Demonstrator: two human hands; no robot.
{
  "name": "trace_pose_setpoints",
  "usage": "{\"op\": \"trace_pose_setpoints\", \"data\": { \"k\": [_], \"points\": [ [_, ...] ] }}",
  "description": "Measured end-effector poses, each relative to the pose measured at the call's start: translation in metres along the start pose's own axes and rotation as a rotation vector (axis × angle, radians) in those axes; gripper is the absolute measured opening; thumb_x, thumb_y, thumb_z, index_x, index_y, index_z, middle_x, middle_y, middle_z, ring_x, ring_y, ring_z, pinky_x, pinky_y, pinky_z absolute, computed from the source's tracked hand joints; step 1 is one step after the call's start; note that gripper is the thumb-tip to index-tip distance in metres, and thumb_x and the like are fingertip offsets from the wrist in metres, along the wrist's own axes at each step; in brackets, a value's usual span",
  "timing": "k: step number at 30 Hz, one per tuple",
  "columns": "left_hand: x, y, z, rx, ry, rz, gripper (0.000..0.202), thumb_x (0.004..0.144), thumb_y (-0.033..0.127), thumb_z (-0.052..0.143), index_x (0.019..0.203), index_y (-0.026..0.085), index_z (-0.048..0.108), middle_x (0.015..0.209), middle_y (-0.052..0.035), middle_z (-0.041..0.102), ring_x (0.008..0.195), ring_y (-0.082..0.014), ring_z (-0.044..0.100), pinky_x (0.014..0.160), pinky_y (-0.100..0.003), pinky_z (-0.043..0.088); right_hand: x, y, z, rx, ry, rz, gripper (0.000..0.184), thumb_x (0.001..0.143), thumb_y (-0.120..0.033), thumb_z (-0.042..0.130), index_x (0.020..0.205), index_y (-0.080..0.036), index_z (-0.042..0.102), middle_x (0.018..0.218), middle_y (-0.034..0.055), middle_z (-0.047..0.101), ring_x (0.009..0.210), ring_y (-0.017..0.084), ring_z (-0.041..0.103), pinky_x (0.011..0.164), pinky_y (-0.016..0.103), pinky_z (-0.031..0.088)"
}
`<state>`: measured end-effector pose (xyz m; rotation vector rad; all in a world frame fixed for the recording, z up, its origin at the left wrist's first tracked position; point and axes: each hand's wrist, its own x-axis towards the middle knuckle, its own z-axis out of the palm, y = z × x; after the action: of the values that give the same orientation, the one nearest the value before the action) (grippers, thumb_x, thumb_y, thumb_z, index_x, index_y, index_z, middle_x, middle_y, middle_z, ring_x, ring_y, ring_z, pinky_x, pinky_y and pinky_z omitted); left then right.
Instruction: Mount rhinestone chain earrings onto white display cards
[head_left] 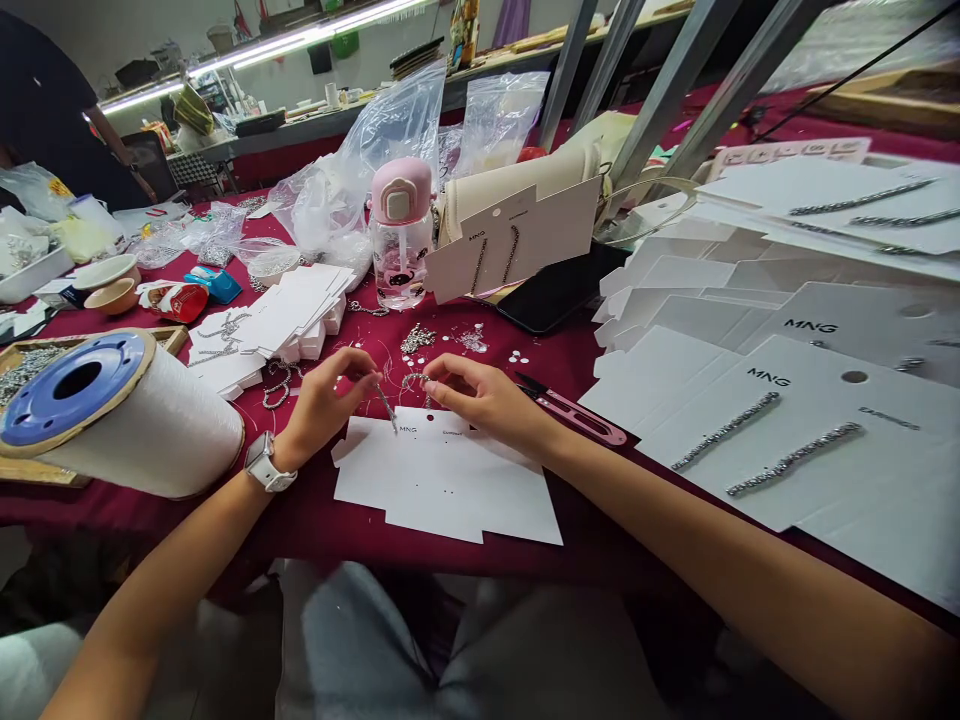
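My left hand (324,400) pinches a thin silver chain earring (387,408) whose end hangs down onto a white display card (450,485) lying flat on the dark red tablecloth. My right hand (480,395) is closed in a pinch on another small silver chain piece (414,380) just above the card's top edge. A white watch sits on my left wrist. The two hands are a few centimetres apart over the card.
A large white thread spool (127,415) lies at the left. Pink snips (581,412) rest right of my right hand. Finished cards with chains (780,430) cover the right. A pink-lidded bottle (401,240), stacked blank cards (289,320), loose chains and plastic bags sit behind.
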<state>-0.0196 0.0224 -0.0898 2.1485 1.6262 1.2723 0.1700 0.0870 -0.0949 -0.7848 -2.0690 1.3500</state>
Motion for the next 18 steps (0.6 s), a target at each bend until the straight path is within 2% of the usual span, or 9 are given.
{"op": "trace_pose_setpoints", "data": {
  "k": [3, 9, 11, 13, 16, 18],
  "points": [
    [0.001, -0.006, -0.004, 0.165, 0.092, 0.001, 0.004, 0.081, 0.018, 0.05, 0.085, 0.016, 0.051, 0.08, -0.0007, 0.057, 0.072, -0.0085, 0.053, 0.069, -0.02, 0.044, 0.0, 0.0, -0.002, 0.03, 0.03, 0.027, 0.019, 0.076, -0.037, 0.047, 0.079, -0.019, 0.048, 0.065, -0.0029, 0.045, 0.056, 0.009, 0.04, 0.052, 0.023, 0.032],
    [-0.001, -0.007, -0.004, 0.605, 0.017, 0.05, 0.02, 0.083, 0.028, 0.048, 0.1, 0.017, 0.049, 0.103, -0.0068, 0.054, 0.095, -0.0181, 0.047, 0.084, -0.032, 0.035, 0.0, -0.002, -0.002, 0.078, 0.0, 0.067, 0.019, 0.075, -0.035, 0.047, 0.083, -0.018, 0.05, 0.063, -0.0018, 0.048, 0.057, 0.01, 0.044, 0.052, 0.024, 0.036],
    [-0.002, -0.003, -0.003, 0.654, -0.065, 0.092, 0.021, 0.084, 0.033, 0.045, 0.098, 0.019, 0.051, 0.101, -0.0047, 0.055, 0.093, -0.018, 0.046, 0.082, -0.032, 0.033, 0.001, -0.001, -0.003, 0.08, -0.003, 0.06, 0.02, 0.074, -0.03, 0.046, 0.088, -0.018, 0.052, 0.062, -0.002, 0.048, 0.058, 0.01, 0.044, 0.053, 0.024, 0.036],
    [-0.004, 0.001, -0.002, 0.649, -0.208, 0.148, 0.028, 0.083, 0.042, 0.045, 0.098, 0.02, 0.052, 0.098, -0.003, 0.058, 0.09, -0.018, 0.045, 0.08, -0.032, 0.031, 0.002, 0.0, -0.004, 0.086, -0.009, 0.053, 0.021, 0.074, -0.026, 0.044, 0.091, -0.018, 0.054, 0.063, -0.002, 0.048, 0.058, 0.01, 0.044, 0.053, 0.024, 0.036],
    [-0.007, 0.005, 0.0, 0.6, -0.44, 0.207, 0.051, 0.075, 0.059, 0.046, 0.106, 0.019, 0.05, 0.102, -0.0041, 0.057, 0.093, -0.0197, 0.044, 0.082, -0.033, 0.028, 0.003, 0.003, -0.005, 0.079, -0.004, 0.04, 0.017, 0.073, -0.022, 0.041, 0.085, -0.019, 0.052, 0.064, -0.0028, 0.046, 0.055, 0.008, 0.04, 0.051, 0.022, 0.033],
    [-0.008, 0.005, 0.002, 0.573, -0.533, 0.205, 0.06, 0.071, 0.064, 0.045, 0.11, 0.018, 0.048, 0.105, -0.0049, 0.055, 0.094, -0.0205, 0.043, 0.083, -0.033, 0.027, 0.004, 0.004, -0.006, 0.052, 0.002, 0.035, 0.011, 0.072, -0.018, 0.039, 0.078, -0.019, 0.048, 0.064, -0.0038, 0.044, 0.052, 0.007, 0.038, 0.049, 0.022, 0.031]
  ]
}}
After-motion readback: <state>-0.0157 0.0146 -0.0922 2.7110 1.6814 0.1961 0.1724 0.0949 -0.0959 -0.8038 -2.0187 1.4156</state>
